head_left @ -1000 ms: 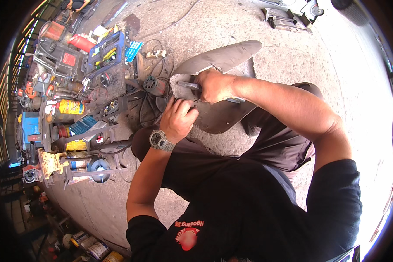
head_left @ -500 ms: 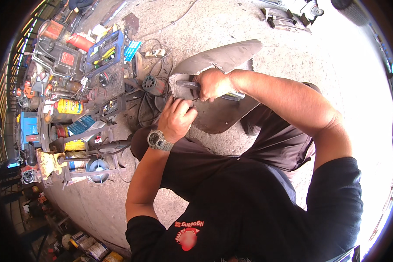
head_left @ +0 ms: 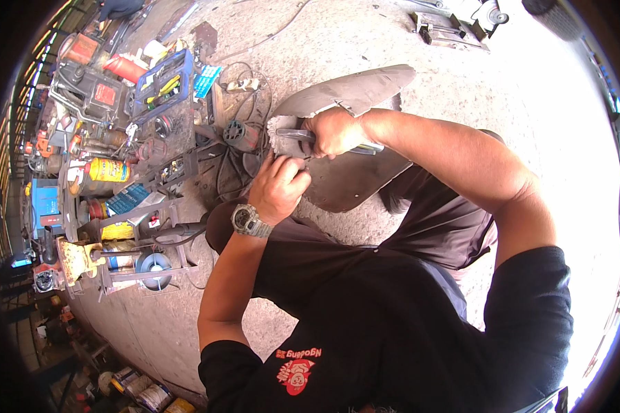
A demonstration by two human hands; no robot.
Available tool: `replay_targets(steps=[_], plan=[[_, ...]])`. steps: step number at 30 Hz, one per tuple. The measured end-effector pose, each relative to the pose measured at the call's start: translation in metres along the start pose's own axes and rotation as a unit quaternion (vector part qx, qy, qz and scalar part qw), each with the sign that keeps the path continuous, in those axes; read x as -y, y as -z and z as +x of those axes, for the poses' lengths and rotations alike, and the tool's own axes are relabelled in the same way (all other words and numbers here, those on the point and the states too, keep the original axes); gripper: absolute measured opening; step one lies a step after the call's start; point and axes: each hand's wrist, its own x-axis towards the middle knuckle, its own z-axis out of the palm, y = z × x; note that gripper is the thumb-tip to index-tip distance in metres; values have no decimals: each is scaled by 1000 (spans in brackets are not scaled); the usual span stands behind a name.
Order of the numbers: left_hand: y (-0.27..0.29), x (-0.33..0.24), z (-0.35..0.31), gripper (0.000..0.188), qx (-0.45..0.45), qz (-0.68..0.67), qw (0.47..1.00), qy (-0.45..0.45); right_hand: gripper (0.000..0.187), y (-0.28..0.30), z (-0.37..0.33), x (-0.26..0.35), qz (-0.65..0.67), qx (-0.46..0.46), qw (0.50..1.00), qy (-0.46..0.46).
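Across my lap lies a large curved grey-brown panel (head_left: pixel 351 182), with a raised far flap (head_left: pixel 344 89) and a ragged, pale edge at its left end. My right hand (head_left: pixel 334 133) is wrapped round a metal hand tool (head_left: pixel 295 134) that looks like pliers or snips. Its grey head points left over the ragged edge, and part of its handle comes out right of my fist. Fingers curled, my left hand (head_left: pixel 280 187) holds the panel's left edge, close below the tool's head. The fingertips there are partly hidden.
Left of the panel stands a corded power tool (head_left: pixel 240 134) among tangled cables. Further left are a blue tool case (head_left: pixel 162 82), a yellow can (head_left: pixel 109 169), a metal frame (head_left: pixel 145 274) and assorted workshop parts. A metal machine (head_left: pixel 455 31) stands on the concrete floor at the far right.
The tool's handle ends, seen apart earlier, now look closer together behind my right fist. The panel's flap has shifted very slightly. My left hand stays in place.
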Motion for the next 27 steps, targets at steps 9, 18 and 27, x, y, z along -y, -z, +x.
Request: replay_targets(steps=[9,18,27], plan=[[2,-1,1,9,-12,-20,1000,-6,17,-1,6,0,-58,-21,998,13],[2,-2,2,8,-20,-12,1000,7,33,-13,2,5,-190,-116,973,62],[2,0,2,11,-11,-20,999,34,35,-6,-12,13,-190,-122,974,34]])
